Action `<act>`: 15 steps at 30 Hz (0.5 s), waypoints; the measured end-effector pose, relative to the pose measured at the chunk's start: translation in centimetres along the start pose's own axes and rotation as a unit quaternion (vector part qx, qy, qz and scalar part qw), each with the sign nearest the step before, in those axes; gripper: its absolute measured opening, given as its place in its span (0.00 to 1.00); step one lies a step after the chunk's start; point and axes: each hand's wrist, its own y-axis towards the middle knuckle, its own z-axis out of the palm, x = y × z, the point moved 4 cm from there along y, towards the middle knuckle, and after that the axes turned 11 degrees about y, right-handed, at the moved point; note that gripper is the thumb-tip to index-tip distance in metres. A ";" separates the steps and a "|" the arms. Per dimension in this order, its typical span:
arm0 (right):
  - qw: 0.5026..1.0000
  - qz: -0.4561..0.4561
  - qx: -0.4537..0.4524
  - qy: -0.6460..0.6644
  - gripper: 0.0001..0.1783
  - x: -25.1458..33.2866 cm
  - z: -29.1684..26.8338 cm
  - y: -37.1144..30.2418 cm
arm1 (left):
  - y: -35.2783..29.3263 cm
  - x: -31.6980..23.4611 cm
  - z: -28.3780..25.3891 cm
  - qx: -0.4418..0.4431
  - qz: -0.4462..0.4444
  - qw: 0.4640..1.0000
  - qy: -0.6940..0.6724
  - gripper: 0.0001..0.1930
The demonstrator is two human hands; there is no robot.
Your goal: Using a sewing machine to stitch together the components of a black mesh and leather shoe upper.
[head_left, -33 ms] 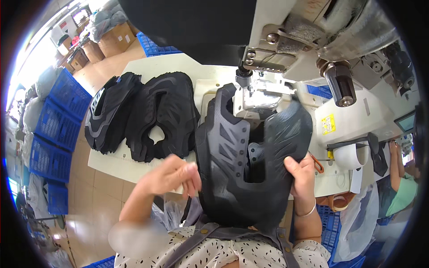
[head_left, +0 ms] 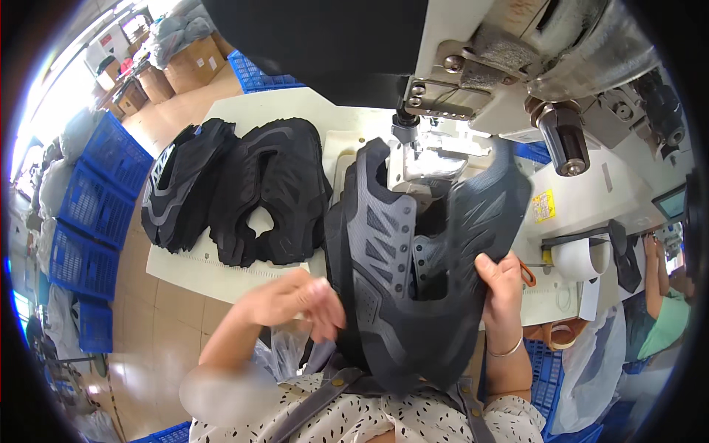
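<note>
A black and grey shoe upper [head_left: 399,328] stands tilted in front of me, its eyelet rows and long throat opening facing me. My right hand [head_left: 504,284] grips its right edge, thumb on the near face and fingers behind. My left hand [head_left: 299,301] hovers at the lower left side of the upper, fingers loosely bent and slightly blurred, with nothing visible in them. Another dark layer shows behind the upper's left edge. Beyond its top is the lit needle area of a sewing machine [head_left: 436,159].
Two stacks of shoe uppers, one at the middle [head_left: 292,166] and one at the left [head_left: 185,192], lie on the white table [head_left: 214,266]. Scissors with an orange handle [head_left: 527,275] lie right of my right hand. Blue crates [head_left: 92,214] stand along the left; a co-worker's arm [head_left: 653,269] shows far right.
The shoe upper has shifted right and turned slightly, showing more of the dark layer at its left. My left hand has moved right and a little lower. My right hand keeps its grip.
</note>
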 end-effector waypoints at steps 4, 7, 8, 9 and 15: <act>0.994 0.053 -0.046 0.089 0.13 -0.4 1.5 1.2 | 3.0 -0.3 2.5 -0.107 0.028 0.993 -0.026 0.27; 0.993 0.058 -0.059 0.087 0.13 0.0 1.8 1.5 | 4.2 -1.1 3.0 -0.146 0.076 0.952 -0.259 0.24; 0.993 0.047 -0.026 0.104 0.13 0.3 2.1 1.6 | 4.2 -2.0 2.7 -0.168 0.137 0.944 -0.250 0.21; 0.996 0.028 -0.028 0.085 0.13 0.6 2.1 1.6 | 3.9 -2.9 2.4 -0.186 0.203 0.927 -0.256 0.19; 0.997 0.005 -0.010 0.077 0.14 1.6 2.4 2.9 | 4.6 -5.8 1.1 -0.247 0.231 0.929 -0.153 0.19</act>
